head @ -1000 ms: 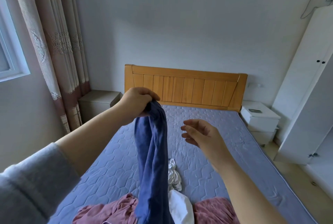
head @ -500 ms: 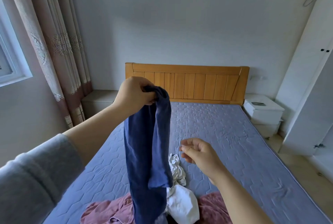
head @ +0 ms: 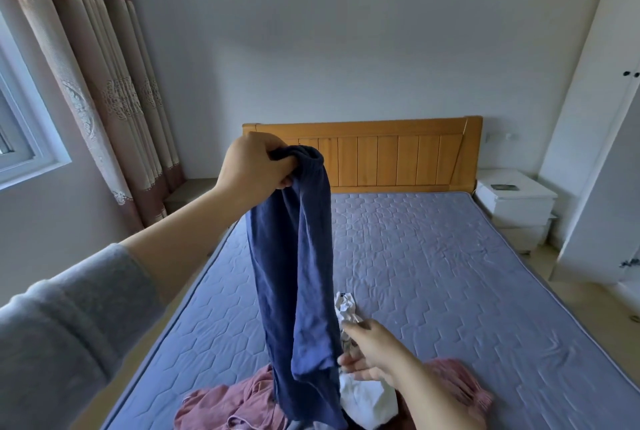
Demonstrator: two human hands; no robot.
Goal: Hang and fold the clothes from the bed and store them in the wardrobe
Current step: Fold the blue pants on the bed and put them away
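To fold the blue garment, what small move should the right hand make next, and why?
Probably pinch the lower end of the blue garment with the right hand: the left hand grips only its top, so it hangs bunched, and the right fingers lie open beside that end.

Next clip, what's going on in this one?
A person is sorting clothes at a bed. The left hand grips a dark blue garment by one end, holding it up so it hangs. The right hand, fingers loose, is beside its lower hem; contact is unclear. A pink garment and a white garment lie heaped below. The wardrobe stands at right.
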